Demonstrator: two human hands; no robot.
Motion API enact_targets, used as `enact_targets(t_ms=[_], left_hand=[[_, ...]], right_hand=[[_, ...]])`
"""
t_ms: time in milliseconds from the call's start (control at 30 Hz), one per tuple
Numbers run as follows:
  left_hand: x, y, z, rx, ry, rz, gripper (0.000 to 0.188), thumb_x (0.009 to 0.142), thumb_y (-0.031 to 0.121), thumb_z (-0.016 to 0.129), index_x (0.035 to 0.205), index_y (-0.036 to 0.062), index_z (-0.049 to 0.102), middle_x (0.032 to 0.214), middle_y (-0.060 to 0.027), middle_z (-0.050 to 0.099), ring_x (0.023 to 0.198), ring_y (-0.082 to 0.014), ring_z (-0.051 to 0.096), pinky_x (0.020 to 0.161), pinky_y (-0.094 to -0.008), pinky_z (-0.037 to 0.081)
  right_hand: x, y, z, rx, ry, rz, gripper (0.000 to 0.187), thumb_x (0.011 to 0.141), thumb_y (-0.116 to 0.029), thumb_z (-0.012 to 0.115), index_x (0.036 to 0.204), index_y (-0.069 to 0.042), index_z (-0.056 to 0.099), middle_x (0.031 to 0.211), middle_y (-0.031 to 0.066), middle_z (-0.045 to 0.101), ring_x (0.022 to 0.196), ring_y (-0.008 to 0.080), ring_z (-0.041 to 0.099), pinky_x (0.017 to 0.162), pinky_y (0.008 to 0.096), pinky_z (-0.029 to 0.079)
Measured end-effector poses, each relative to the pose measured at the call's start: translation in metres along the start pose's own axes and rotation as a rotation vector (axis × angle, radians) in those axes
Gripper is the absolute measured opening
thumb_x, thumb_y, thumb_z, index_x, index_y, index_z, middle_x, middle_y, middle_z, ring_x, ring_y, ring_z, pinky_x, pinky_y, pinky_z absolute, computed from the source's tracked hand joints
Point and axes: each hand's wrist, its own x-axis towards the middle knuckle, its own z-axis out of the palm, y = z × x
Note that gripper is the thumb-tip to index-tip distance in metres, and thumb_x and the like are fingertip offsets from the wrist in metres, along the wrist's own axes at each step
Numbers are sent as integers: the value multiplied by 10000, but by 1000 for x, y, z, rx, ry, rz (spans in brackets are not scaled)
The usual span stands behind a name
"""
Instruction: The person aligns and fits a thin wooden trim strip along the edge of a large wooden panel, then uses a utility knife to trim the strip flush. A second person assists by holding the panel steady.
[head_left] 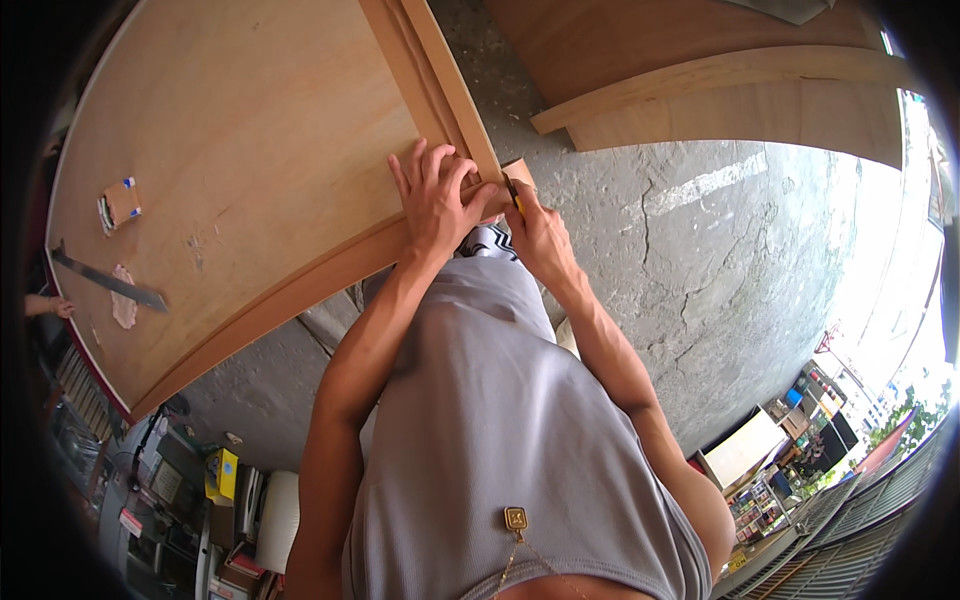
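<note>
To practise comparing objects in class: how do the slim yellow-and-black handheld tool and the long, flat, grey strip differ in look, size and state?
The slim yellow-and-black handheld tool is gripped in the right hand; the long, flat, grey strip lies on the pale wooden board.
The tool's visible part is short; the strip is far longer.
The tool shows two colours; the strip looks plain grey.
Both look narrow.
</note>
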Motion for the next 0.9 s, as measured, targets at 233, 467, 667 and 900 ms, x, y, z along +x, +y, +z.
enact_targets(t_ms=[233, 467, 667, 900], left_hand=[[0, 0, 0, -4, -6, 2, 325, 745, 348, 805, 960, 181, 627, 1213, -44, 505, 1300, -374, 389, 1054, -748, 183], [1, 2, -2, -3, 3, -4, 298, 767, 372, 790, 930, 174, 637, 1214, -31, 504, 1299, -322, 395, 1062, -745, 164], [0, 1, -1, 13, 5, 0, 327, 748, 365, 801, 960, 180, 634, 1212, -40, 504, 1298, -357, 392, 1051, -751, 187], [0, 2, 2, 12, 20, -9, 319, 766, 392, 795, 935, 173, 636, 1216, -26, 501, 1308, -322, 384, 1060, -756, 167]], right_hand=[[-1, -2, -1, 4, -21, 26, 393, 938, -146, 550, 1314, -42, 496, 820, 288, 648, 799, 466, 642, 699, 509, 492], [-2, 1, 0, -5, -23, 17, 435, 928, -128, 555, 1349, -49, 479, 803, 297, 641, 786, 472, 641, 695, 515, 494], [-4, -5, -4, -7, -57, 73, 458, 923, -132, 553, 1370, -66, 477, 818, 301, 645, 808, 472, 646, 709, 521, 498], [-9, -1, -3, -23, -43, 64, 465, 917, -123, 534, 1377, -92, 477, 830, 299, 649, 804, 482, 641, 727, 532, 501]])
